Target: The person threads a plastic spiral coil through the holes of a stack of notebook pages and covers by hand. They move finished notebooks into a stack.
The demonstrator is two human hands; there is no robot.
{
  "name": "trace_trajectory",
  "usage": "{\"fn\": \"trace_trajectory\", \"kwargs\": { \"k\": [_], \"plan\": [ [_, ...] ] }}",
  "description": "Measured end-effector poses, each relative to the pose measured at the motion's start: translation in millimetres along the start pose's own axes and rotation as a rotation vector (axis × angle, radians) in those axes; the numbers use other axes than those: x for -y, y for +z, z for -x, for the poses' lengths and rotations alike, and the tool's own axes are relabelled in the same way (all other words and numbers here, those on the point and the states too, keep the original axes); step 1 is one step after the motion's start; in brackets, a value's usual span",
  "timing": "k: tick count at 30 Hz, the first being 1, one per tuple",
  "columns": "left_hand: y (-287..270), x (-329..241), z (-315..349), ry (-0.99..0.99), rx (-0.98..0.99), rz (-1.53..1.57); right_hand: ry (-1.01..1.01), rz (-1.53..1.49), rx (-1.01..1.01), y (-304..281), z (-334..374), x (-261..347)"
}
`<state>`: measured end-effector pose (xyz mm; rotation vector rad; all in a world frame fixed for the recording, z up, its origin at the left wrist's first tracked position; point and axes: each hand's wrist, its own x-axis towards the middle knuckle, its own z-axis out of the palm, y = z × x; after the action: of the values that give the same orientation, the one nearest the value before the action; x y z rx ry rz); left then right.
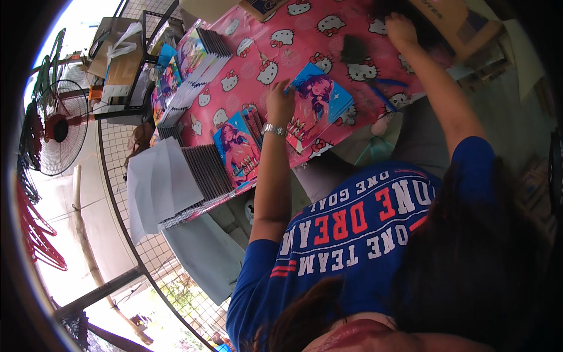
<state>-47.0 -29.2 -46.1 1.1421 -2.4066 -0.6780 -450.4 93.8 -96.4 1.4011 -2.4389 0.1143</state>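
My left hand (281, 105), with a silver watch on the wrist, rests at the left edge of a notebook (322, 97) with an illustrated blue and pink cover. Its fingers look loosely bent and apart, touching the cover's edge, with nothing seen in them. Left of that wrist lies a stack of similar notebooks (237, 146), with several spiral-bound ones (205, 170) standing in a row beside it. My right hand (401, 32) reaches to the far right of the table, over a dark area next to a cardboard box (448, 26); its fingertips are shadowed.
A pink patterned cloth (249, 70) covers the table. Stacks of notebooks (182, 97) line its left side, with white sheets (155, 182) at the near left corner. A dark cloth-like piece (353, 50) and a blue strip-like object (384, 94) lie right. A fan (61, 128) stands far left.
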Motion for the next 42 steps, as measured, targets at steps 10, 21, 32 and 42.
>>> {"fn": "trace_trajectory", "kwargs": {
  "k": [10, 21, 32, 42],
  "plan": [
    [14, 16, -30, -0.112, 0.127, 0.006, -0.072, -0.537, -0.055, -48, -14, -5],
    [15, 16, -29, -0.013, -0.084, -0.030, -0.234, -0.917, 0.403, -57, -43, 9],
    [9, -5, -8, 0.012, -0.138, 0.057, 0.328, -1.598, 0.201, -48, -29, 17],
    [28, -17, 24, 0.360, -0.386, -0.265, 0.129, -1.482, -0.002, -54, 73, 142]
  ]
}}
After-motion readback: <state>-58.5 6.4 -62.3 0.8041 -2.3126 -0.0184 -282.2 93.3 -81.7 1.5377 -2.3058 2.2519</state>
